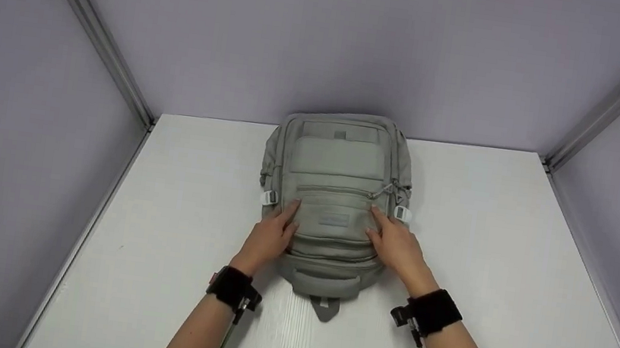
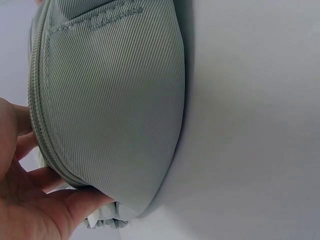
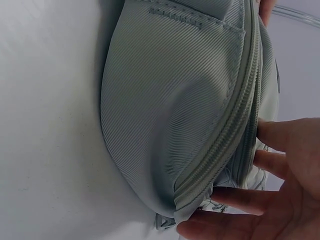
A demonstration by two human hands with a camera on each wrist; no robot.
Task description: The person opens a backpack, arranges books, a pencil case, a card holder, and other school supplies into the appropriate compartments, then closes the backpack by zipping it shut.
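A grey-green backpack (image 1: 334, 201) lay flat on the white table (image 1: 511, 284), front side up. It sat near the far edge of the table, about halfway between the left and right edges, with its carry loop (image 1: 324, 307) pointing back toward the person.

The left hand (image 1: 272, 235) rested on the left side of the front pocket. The right hand (image 1: 396, 245) rested on the right side. Both hands were spread flat with the fingers (image 3: 270, 165) nearly straight, pressing on the cloth and not gripping anything. One hand on each side probably kept the bag from sliding.

The wrist cameras showed the bag's round side and its zipper (image 3: 227, 135) close up, with the fingers touching right by it. Two white clips (image 1: 269, 197) sat at the bag's sides, just past the fingertips. Black bands (image 1: 232, 288) were on both wrists.
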